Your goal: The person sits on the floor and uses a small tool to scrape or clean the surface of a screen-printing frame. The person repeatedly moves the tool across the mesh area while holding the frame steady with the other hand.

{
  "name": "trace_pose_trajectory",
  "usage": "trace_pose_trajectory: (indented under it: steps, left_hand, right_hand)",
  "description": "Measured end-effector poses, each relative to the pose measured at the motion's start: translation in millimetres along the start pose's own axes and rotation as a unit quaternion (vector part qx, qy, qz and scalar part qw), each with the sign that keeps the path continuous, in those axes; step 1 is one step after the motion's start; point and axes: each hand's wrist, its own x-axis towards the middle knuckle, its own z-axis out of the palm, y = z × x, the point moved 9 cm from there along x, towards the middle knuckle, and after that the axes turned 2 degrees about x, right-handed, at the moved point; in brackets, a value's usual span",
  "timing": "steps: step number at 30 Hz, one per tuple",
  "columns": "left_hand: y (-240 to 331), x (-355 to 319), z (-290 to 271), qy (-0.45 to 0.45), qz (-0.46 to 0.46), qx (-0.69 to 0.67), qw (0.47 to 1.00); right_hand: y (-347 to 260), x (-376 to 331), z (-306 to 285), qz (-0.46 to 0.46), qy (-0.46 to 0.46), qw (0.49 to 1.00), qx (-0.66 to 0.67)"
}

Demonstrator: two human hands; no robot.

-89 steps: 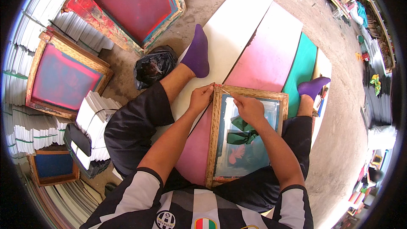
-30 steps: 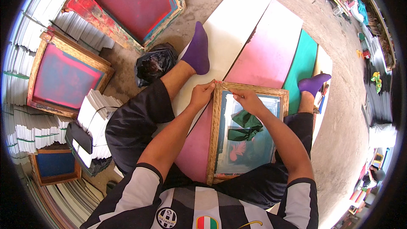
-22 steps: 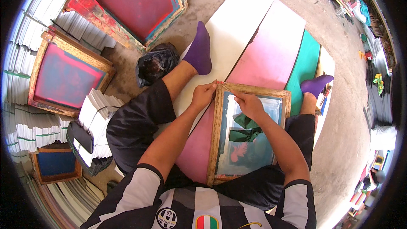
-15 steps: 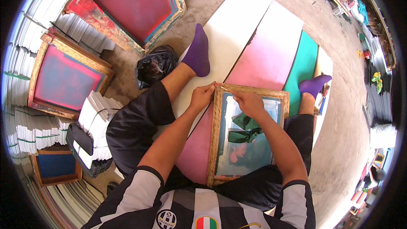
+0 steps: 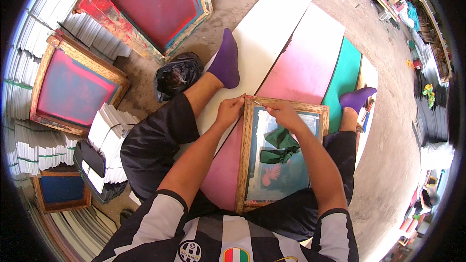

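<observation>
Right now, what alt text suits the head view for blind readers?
A person's left hand touches the upper-left corner of a wooden-framed screen while the right hand holds a thin object there. Crumpled green material lies on the screen.

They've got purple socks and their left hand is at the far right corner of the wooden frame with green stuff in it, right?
Not quite: the head view shows the left hand at the far left corner of the wooden frame with the green stuff. The socks are purple.

The left hand (image 5: 230, 112) and right hand (image 5: 286, 117) reach forward, close together, the right one curled.
</observation>
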Motion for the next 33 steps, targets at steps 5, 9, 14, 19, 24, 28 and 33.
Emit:
trace_pose_trajectory:
  steps: [5,9,14,19,24,28,33]
  left_hand:
    - [5,-6,-9,0.011,0.004,0.028,1.0]
    - [16,-7,-9,0.039,0.1,0.036,0.994]
    - [24,-8,-8,0.052,0.137,0.063,0.987]
    - [27,-9,-7,0.038,0.107,0.088,0.99]
    - [17,-2,-5,0.034,0.16,0.085,0.983]
    - [26,-6,-5,0.035,0.203,0.156,0.966]
    - [27,-6,-4,0.025,0.176,0.13,0.976]
  right_hand:
    - [-31,-48,24,0.082,0.064,0.994,-0.027]
    - [-54,-66,43,0.069,0.135,0.988,-0.021]
    - [-56,-66,60,0.133,0.169,0.976,-0.026]
    - [-65,-66,66,0.189,0.172,0.966,-0.032]
    - [-88,-62,65,0.171,0.173,0.967,-0.074]
    - [-122,-48,59,0.226,0.116,0.954,-0.159]
    - [-103,-33,79,0.249,0.147,0.949,-0.121]
